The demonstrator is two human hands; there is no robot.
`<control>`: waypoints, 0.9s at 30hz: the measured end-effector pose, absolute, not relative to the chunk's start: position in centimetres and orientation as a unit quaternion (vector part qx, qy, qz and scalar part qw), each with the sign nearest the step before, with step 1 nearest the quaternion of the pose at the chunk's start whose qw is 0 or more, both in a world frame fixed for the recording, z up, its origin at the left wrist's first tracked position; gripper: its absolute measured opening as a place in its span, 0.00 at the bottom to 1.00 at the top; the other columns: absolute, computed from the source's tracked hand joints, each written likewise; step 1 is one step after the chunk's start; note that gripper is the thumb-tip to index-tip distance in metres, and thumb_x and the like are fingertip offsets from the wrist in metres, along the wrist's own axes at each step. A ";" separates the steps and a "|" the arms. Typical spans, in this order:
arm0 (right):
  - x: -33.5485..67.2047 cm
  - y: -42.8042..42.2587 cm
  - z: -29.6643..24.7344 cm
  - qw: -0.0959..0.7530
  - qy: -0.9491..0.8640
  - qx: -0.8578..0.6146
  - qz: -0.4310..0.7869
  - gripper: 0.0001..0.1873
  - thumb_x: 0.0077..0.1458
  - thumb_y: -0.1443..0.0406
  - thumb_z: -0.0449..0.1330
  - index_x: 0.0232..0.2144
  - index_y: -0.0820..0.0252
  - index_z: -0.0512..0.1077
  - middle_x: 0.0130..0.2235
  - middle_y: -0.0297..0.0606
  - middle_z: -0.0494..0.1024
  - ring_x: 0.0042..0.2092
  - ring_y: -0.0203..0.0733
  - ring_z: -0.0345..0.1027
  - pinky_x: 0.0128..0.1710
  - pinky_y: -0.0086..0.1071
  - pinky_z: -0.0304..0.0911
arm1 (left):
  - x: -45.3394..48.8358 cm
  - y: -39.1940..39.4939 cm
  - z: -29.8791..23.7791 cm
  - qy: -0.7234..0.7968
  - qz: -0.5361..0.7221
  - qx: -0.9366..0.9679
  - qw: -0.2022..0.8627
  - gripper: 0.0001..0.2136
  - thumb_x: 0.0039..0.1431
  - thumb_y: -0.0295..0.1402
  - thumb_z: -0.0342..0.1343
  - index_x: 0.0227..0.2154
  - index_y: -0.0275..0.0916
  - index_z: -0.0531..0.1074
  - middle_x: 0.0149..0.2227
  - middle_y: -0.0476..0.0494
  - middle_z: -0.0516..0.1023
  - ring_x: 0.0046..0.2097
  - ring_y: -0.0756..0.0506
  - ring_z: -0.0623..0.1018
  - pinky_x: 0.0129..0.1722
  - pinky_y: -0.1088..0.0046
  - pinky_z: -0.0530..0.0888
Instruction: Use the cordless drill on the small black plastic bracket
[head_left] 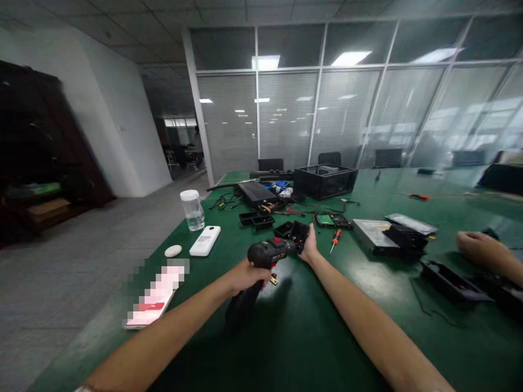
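Observation:
My left hand (245, 276) is wrapped round the grip of a black electric screwdriver (265, 255) with red marks, its nose pointing right. The nose meets a small black square part (299, 233) that my right hand (309, 249) holds steady on the green table (310, 326). A small brass-coloured piece (273, 281) lies just under the tool.
An orange-handled screwdriver (335, 238) lies right of my hand. Another person's hand (478, 245) rests at the right beside black trays (453, 281) and a drive (373, 233). Farther back stand a black case (324, 181), cables, a water jar (193, 210), a white remote (205, 240).

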State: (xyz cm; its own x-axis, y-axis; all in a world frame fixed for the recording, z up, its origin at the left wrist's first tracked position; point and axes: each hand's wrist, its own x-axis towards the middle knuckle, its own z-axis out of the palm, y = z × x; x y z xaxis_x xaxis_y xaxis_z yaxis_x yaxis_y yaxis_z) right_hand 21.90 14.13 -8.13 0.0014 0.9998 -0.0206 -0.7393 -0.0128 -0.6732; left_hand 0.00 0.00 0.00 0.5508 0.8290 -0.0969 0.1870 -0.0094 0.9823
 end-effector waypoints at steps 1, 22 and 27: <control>22.0 14.0 -8.0 0.651 -0.246 -0.261 0.669 0.26 0.45 0.46 0.42 0.30 0.54 0.71 0.31 0.42 0.76 0.29 0.43 0.70 0.29 0.39 0.65 | 0.0 0.1 -0.1 0.385 0.272 0.656 0.589 0.01 0.38 0.25 0.50 0.17 0.33 0.65 0.17 0.51 0.65 0.21 0.53 0.64 0.22 0.77 0.60; 21.0 14.7 -7.6 0.638 -0.221 -0.257 0.691 0.24 0.44 0.48 0.41 0.28 0.52 0.71 0.27 0.46 0.75 0.28 0.46 0.70 0.26 0.41 0.64 | -1.5 1.7 -0.9 0.366 0.265 0.651 0.610 0.02 0.38 0.26 0.50 0.20 0.32 0.66 0.19 0.49 0.66 0.22 0.52 0.66 0.23 0.75 0.63; 20.9 14.6 -7.4 0.633 -0.220 -0.260 0.696 0.23 0.43 0.48 0.42 0.27 0.52 0.71 0.26 0.46 0.75 0.26 0.44 0.69 0.26 0.41 0.63 | -1.4 1.6 -0.5 0.369 0.263 0.647 0.613 0.02 0.37 0.26 0.51 0.18 0.32 0.66 0.18 0.50 0.66 0.22 0.52 0.66 0.23 0.75 0.63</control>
